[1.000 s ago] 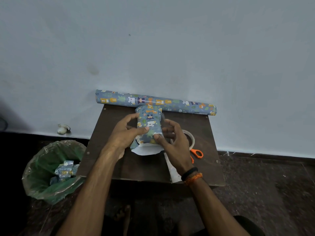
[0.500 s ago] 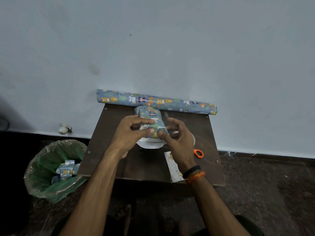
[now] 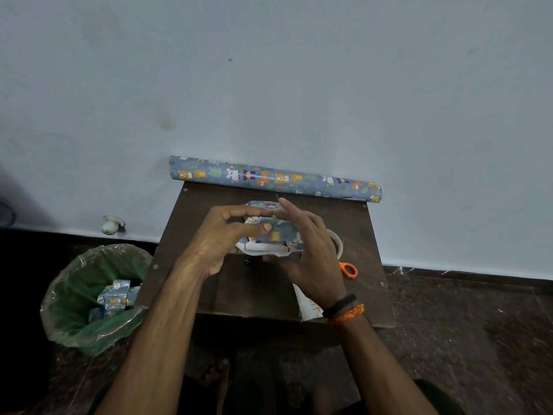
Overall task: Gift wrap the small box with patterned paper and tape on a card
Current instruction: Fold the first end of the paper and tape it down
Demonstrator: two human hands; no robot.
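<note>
We observe both hands at the middle of the dark brown worktop [image 3: 368, 235], closed around the small box [image 3: 278, 232], which is partly covered in blue patterned paper with animal figures. The box is held just above the worktop surface, between the two hands. The left hand [image 3: 221, 238] grips the box from its left side, fingers curled over the far top edge and thumb lying across the near face. The right hand [image 3: 311, 250] holds the right side, fingers bent over the top of the paper and thumb beneath the lower edge. A white strip, the paper's underside, shows along the bottom of the box.

We note a roll of the same patterned paper [image 3: 275, 178] lying along the far edge of the worktop, against the wall. A tape roll [image 3: 338, 241] sits just behind the right hand, largely hidden by it. The orange handle of the scissors [image 3: 348, 269] lies near the right wrist. A white card [image 3: 308, 307] rests on the near right part of the worktop, partly under the right forearm. A bin with a green liner [image 3: 89, 298] stands on the floor to the left, holding paper scraps.
</note>
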